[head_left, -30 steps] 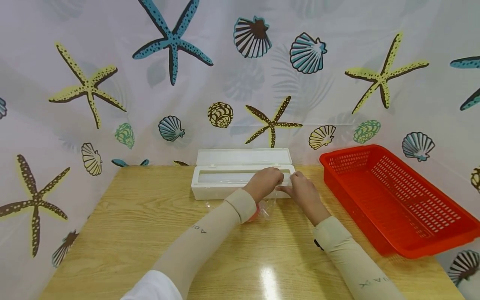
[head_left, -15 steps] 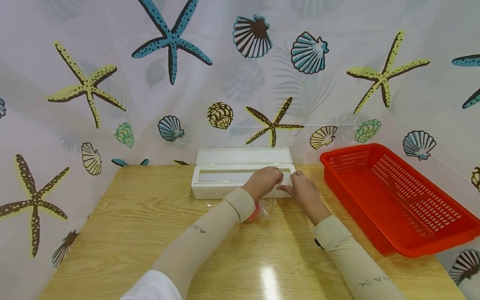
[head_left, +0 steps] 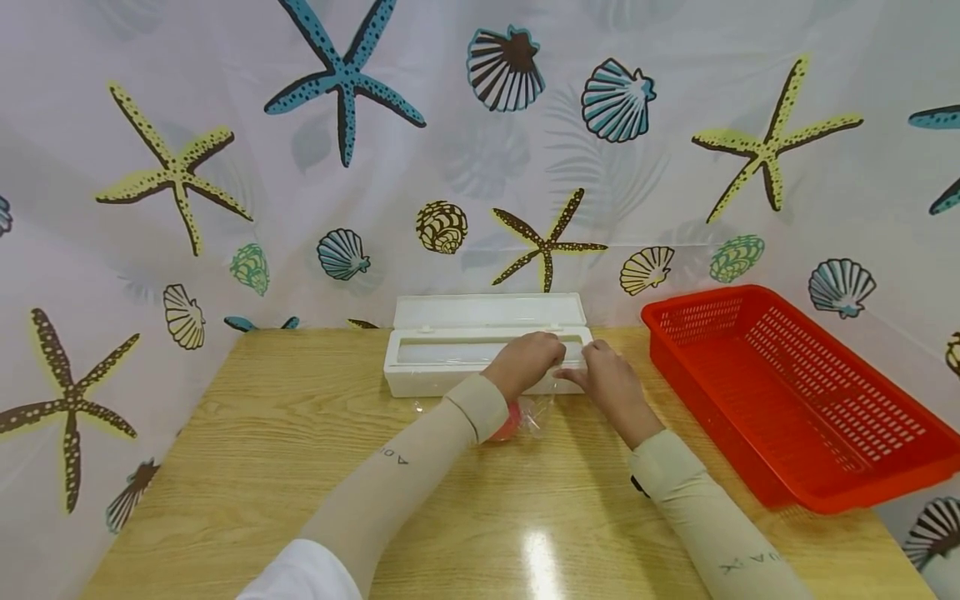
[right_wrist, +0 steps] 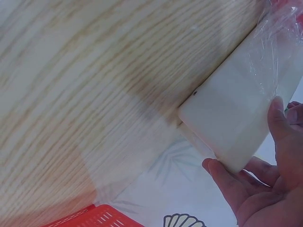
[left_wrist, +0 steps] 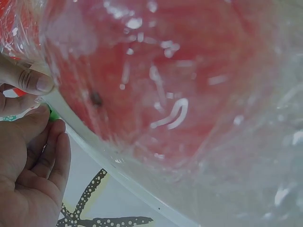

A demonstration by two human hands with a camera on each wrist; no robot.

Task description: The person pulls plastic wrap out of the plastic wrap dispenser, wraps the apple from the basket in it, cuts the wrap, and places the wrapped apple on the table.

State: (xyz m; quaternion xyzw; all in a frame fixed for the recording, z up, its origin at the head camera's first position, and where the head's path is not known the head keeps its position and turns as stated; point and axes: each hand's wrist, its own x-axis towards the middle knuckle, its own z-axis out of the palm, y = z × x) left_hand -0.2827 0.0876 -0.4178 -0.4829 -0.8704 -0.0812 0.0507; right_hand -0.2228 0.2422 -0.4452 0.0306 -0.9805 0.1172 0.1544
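A long white cling film box (head_left: 423,383) stands at the table's back with its lid raised. My left hand (head_left: 527,360) is at the box's front rim, right of its middle. In the left wrist view its fingertips pinch a small green piece (left_wrist: 53,114), mostly hidden, probably the slide cutter. My right hand (head_left: 613,385) grips the box's right end, its thumb against the front where clear film (right_wrist: 272,61) bunches. Below my left wrist lies a round red piece (head_left: 508,423), apparently cut watermelon; film covers its red face (left_wrist: 142,85), which has a dark seed-like spot.
A red perforated plastic basket (head_left: 765,450) stands on the right of the wooden table (head_left: 300,433). Behind the box hangs a white cloth (head_left: 480,167) printed with starfish and shells. The raised lid (head_left: 487,310) is close to the cloth.
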